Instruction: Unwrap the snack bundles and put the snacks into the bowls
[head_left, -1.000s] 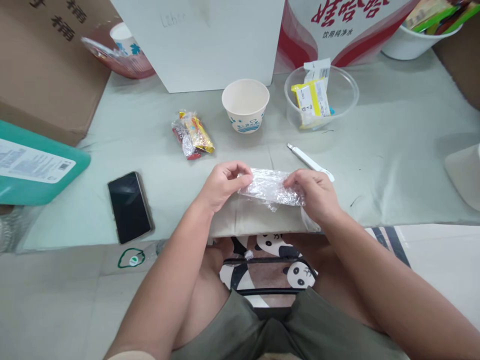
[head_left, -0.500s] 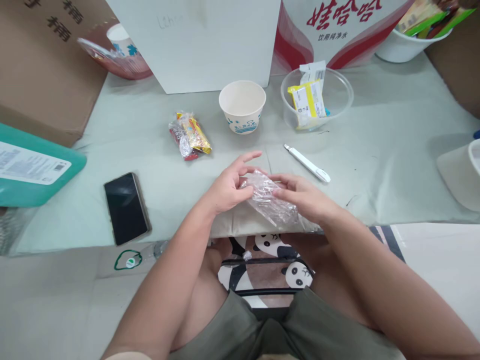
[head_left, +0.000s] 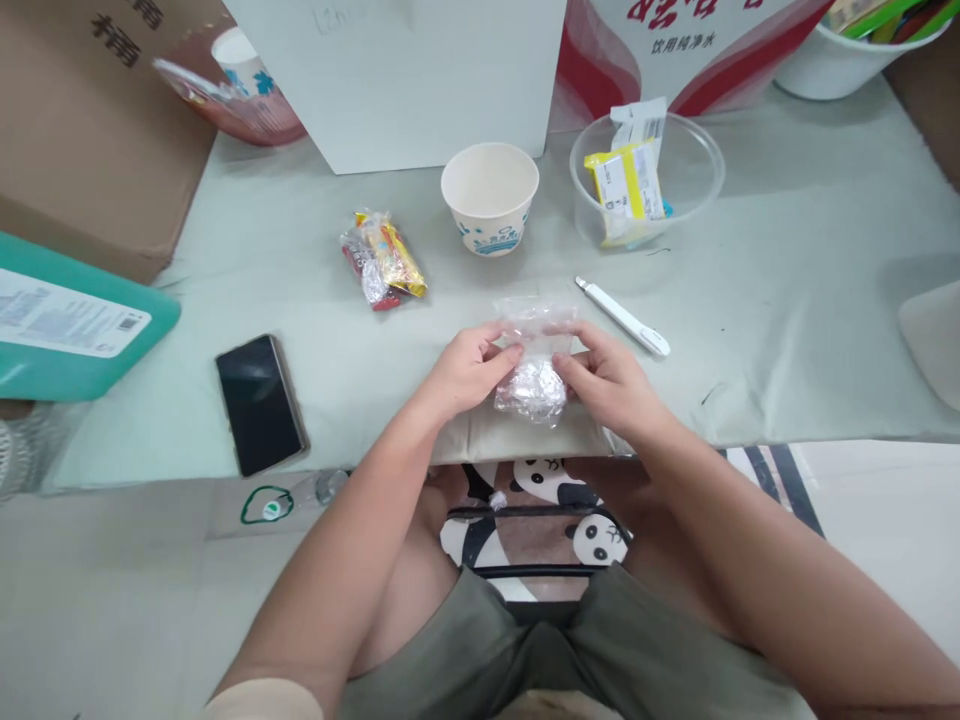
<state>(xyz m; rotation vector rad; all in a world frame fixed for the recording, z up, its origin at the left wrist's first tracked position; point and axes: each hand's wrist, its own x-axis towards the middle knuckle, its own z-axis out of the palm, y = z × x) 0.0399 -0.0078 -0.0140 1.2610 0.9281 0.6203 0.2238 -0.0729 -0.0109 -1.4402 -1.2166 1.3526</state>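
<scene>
The clear bag (head_left: 534, 388) sits between the left hand (head_left: 469, 370) and right hand (head_left: 609, 375), each pinching a side (both just as near), its long way toward the cup (head_left: 491, 205)

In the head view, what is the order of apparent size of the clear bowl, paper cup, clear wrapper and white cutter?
Clear bowl
Paper cup and clear wrapper: too alike to rank; fingers partly cover the wrapper
White cutter

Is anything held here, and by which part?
Yes: the clear wrapper, held at its left side by the left hand and at its right side by the right hand.
</scene>
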